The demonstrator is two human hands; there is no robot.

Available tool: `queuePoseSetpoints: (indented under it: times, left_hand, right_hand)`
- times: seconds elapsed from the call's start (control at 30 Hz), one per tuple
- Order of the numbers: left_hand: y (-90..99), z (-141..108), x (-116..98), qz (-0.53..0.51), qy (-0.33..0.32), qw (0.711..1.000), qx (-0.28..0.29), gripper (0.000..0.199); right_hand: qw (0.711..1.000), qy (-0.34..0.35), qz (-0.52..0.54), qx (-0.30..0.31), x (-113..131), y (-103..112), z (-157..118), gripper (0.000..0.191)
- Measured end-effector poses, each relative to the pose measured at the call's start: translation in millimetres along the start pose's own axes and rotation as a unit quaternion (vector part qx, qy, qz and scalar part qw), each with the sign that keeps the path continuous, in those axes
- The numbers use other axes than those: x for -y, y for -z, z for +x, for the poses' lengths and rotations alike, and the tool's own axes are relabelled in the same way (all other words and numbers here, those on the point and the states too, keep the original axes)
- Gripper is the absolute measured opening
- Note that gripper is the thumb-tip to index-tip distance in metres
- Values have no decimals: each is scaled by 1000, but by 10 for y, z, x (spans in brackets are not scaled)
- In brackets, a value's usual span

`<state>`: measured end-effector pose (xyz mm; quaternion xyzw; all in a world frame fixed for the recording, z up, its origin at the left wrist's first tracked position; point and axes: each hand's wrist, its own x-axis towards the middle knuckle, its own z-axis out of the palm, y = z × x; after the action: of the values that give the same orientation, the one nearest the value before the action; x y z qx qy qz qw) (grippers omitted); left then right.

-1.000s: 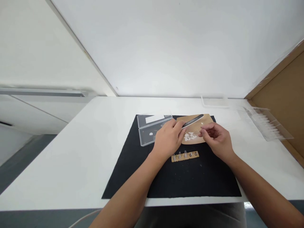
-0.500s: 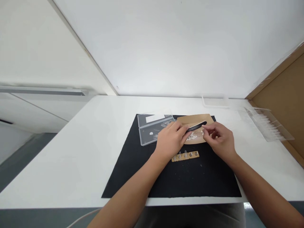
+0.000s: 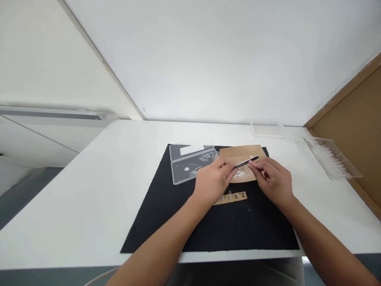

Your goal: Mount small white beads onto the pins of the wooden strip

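Observation:
My left hand (image 3: pixel 212 174) is closed around one end of a slim black nail file (image 3: pixel 245 162) with a pale edge. The file points right, tilted slightly upward, above a sheet of brown paper (image 3: pixel 238 152). My right hand (image 3: pixel 270 174) pinches thumb and forefinger together right at the far part of the file; whatever they hold is too small or hidden to make out. Small white flakes (image 3: pixel 240 173) lie on the paper under the hands. Nearer to me is a tan strip (image 3: pixel 235 198) carrying small clear nail tips and round metal bits, its left end covered by my left hand.
An open clear plastic case (image 3: pixel 178 176) with clear pieces inside lies left of the paper. Everything rests on a black mat (image 3: pixel 166 222) on the white table (image 3: pixel 89 198). Clear packs of nail tips (image 3: pixel 330 159) and a clear tray (image 3: pixel 268 131) stand right and back.
My right fingertips have shifted left, closer against the file, and the file now appears thinner, turned more edge-on. The whole view has shifted slightly. My left hand keeps its grip.

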<state>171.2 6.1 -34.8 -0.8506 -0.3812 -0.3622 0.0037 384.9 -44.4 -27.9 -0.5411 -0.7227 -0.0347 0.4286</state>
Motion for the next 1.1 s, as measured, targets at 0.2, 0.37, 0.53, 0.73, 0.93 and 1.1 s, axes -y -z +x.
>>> queuePoseSetpoints:
  times: [0.2, 0.37, 0.53, 0.73, 0.93, 1.1]
  left_hand:
    - [-36, -22, -46, -1, 9, 1000, 12, 25]
    - [-49, -20, -61, -49, 15, 999, 3, 22]
    - [-36, 11, -102, -159, 17, 987, 30, 20]
    - [49, 48, -111, -224, 58, 971, 61, 17]
    - [54, 42, -62, -212, 44, 975, 49, 17]
    - [3, 20, -73, -192, 18, 981, 26, 18]
  right_hand:
    - [999, -14, -40, -1, 25, -48, -27, 9]
    - [994, -45, -98, 26, -3, -109, -67, 14]
    - [991, -44, -124, 5, -42, -120, -52, 15]
    - [992, -35, -121, 8, -42, -117, -32, 16]
    - [994, -28, -110, 8, -105, -115, -26, 18]
    - [994, -27, -102, 5, -144, -120, -10, 15]
